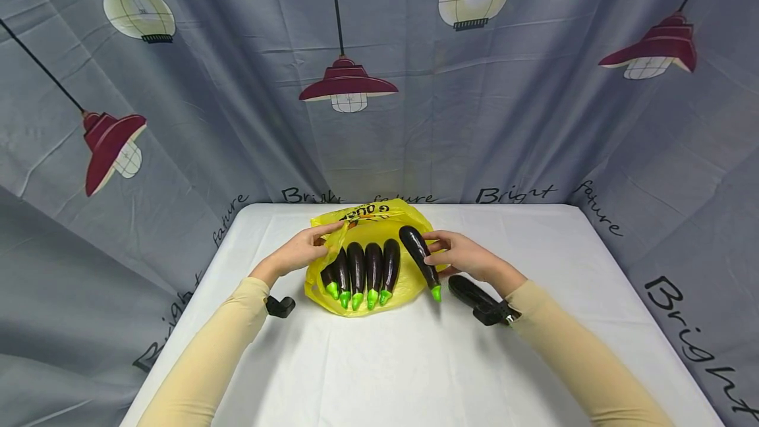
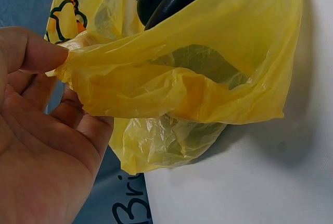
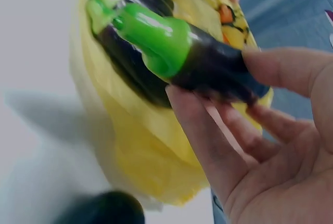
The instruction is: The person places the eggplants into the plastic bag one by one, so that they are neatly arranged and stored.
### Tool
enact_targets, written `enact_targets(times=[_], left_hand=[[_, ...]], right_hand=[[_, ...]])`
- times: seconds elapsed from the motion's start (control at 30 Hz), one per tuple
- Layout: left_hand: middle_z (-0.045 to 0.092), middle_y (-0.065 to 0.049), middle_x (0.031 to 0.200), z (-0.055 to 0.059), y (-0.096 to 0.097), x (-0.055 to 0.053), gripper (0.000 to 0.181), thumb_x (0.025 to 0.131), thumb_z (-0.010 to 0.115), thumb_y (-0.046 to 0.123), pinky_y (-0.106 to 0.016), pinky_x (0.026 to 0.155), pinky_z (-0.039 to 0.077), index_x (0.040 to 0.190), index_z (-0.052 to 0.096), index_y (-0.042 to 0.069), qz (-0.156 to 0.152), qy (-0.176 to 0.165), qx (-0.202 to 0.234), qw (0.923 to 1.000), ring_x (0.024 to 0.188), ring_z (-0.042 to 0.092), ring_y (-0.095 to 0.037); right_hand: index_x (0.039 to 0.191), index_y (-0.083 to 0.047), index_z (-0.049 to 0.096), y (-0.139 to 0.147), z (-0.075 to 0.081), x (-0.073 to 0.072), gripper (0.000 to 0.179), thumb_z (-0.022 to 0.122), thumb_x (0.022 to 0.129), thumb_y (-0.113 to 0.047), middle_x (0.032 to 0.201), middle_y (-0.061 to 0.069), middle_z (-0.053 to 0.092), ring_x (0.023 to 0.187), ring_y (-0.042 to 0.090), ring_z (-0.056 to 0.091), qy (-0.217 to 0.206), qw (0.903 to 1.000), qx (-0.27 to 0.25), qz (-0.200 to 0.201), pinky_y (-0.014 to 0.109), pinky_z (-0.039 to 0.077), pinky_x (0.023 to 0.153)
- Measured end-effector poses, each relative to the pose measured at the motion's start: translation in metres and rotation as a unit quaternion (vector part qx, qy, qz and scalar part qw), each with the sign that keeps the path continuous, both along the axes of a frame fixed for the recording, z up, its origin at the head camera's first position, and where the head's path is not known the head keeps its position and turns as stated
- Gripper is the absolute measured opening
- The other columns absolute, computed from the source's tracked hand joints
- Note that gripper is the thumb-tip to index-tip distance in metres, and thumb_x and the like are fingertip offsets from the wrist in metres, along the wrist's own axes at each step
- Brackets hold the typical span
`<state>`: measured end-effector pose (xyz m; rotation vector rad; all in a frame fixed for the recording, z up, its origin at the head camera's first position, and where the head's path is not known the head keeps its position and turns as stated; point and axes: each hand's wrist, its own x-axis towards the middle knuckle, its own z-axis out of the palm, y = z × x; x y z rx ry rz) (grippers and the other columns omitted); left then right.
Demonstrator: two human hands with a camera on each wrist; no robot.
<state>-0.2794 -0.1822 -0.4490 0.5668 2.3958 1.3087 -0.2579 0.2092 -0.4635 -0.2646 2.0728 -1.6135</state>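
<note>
A yellow plastic bag (image 1: 409, 285) lies spread on the table with its mouth facing me. Several dark eggplants (image 1: 373, 269) with green stem ends sit side by side in it. My left hand (image 1: 298, 250) pinches the bag's left edge between thumb and fingers, seen closely in the left wrist view on the yellow film (image 2: 135, 86). In my right hand (image 1: 465, 257) is another eggplant (image 1: 419, 256), held at the bag's right side with its green end (image 3: 161, 41) pointing toward me. Thumb and fingers grip its dark body in the right wrist view.
One more eggplant (image 1: 468, 290) lies on the white table (image 1: 356, 374) right of the bag, partly hidden by the right wrist's black camera mount (image 1: 495, 313). A grey curtain (image 1: 379, 150) printed with lamps hangs behind the table's far edge.
</note>
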Motion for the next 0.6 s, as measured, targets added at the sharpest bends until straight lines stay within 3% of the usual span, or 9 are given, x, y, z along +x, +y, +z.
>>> enact_targets(times=[0.2,0.4,0.6], left_hand=[[0.035,-0.002,0.163,0.000,0.000,0.000,0.072,0.092,0.053,0.003,-0.039,0.083,0.043,0.159,0.041,0.027,-0.001,0.001,-0.002,1.0000,0.122,0.048,-0.029],[0.035,-0.002,0.163,0.000,0.000,0.000,0.073,0.092,0.053,0.003,-0.038,0.078,0.044,0.159,0.040,0.027,0.001,0.000,0.000,1.0000,0.119,0.048,-0.030],[0.036,-0.003,0.163,-0.001,0.000,0.000,0.072,0.091,0.053,0.002,-0.036,0.075,0.044,0.159,0.041,0.025,0.001,-0.001,0.005,1.0000,0.116,0.048,-0.030]], right_hand=[[0.155,-0.001,0.036,-0.023,-0.013,0.001,0.070,0.070,0.095,-0.009,0.139,0.028,0.051,0.107,0.031,0.066,-0.015,0.9982,-0.027,-0.051,0.048,0.058,0.084],[0.157,-0.001,0.032,-0.046,-0.024,0.003,0.071,0.068,0.097,-0.007,0.141,0.032,0.048,0.111,0.038,0.065,-0.008,0.9931,-0.014,-0.116,0.049,0.058,0.083],[0.158,0.005,0.023,-0.060,-0.033,0.006,0.075,0.066,0.097,-0.003,0.131,0.031,0.052,0.100,0.036,0.068,0.009,0.9876,-0.006,-0.157,0.050,0.058,0.082]])
